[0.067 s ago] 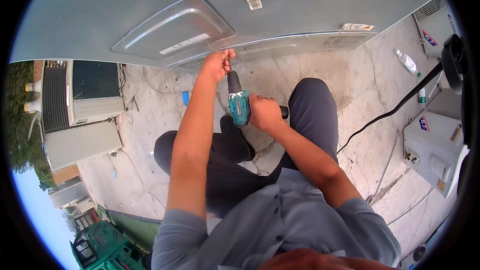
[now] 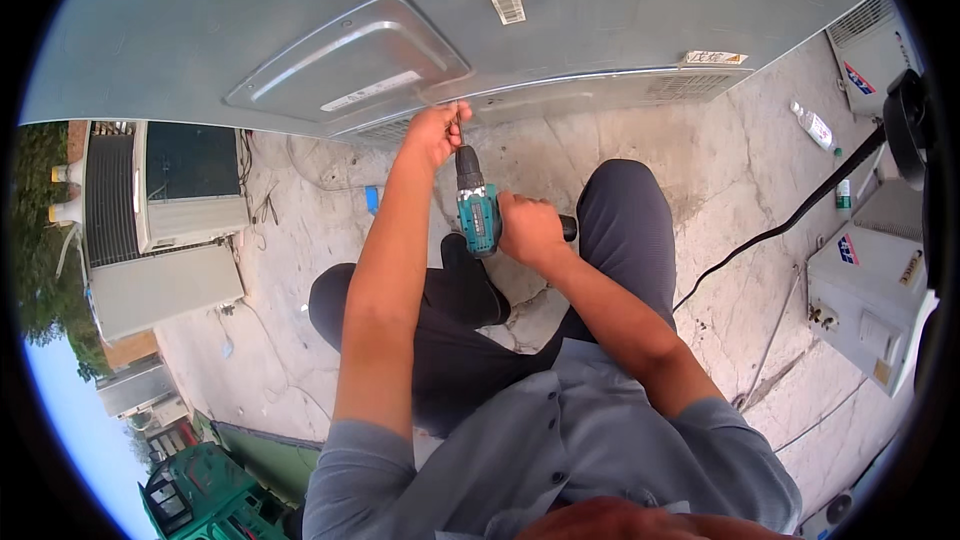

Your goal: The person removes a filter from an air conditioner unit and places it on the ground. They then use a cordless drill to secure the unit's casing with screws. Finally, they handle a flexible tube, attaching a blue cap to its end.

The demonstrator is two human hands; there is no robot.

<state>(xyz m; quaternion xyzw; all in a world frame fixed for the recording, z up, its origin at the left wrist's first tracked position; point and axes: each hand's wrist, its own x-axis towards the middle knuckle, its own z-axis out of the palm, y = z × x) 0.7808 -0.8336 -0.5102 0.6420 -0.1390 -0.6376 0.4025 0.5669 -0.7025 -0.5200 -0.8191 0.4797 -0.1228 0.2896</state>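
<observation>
Head: the drill (image 2: 479, 220) lies within the right grip (image 2: 531, 228).

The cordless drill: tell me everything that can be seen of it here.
The cordless drill has a teal, plastic-looking housing with dark parts and pale lettering along its side. A black chuck points up the picture, toward the lower edge of the grey metal panel, with a slim bit ahead of it. The right hand grips and mostly hides the handle, whose black end shows beyond it. The left hand is at the bit's tip; contact is unclear, as is whether it is spinning.
</observation>
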